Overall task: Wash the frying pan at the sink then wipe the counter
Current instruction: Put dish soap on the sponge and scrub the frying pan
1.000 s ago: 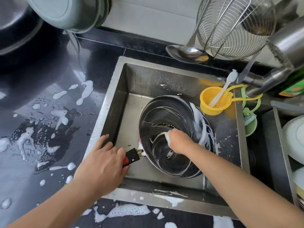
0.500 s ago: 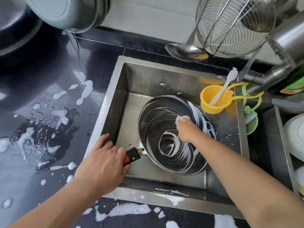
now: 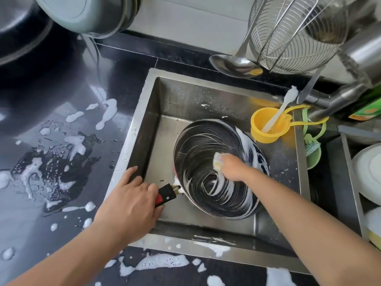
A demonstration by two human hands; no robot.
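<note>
Since the earlier frame, the sponge [image 3: 218, 161] is carried leftward across the frying pan [image 3: 208, 168] in the sink [image 3: 165, 96], pinched by the right hand [image 3: 235, 169]. The handle [image 3: 166, 194], the safest hold on a soap-slick, rigid pan, is gripped by the left hand [image 3: 129, 205]; the foam-spattered surface [image 3: 61, 153] is not yet wiped.

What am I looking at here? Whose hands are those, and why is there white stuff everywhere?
There is no machine: a person wears a camera on their head, so you look down as they do. Their left hand holds the frying pan by its handle inside the metal sink. Their right hand rubs a yellow sponge round the pan. The white stuff is soap foam, splashed on the dark counter.
</note>
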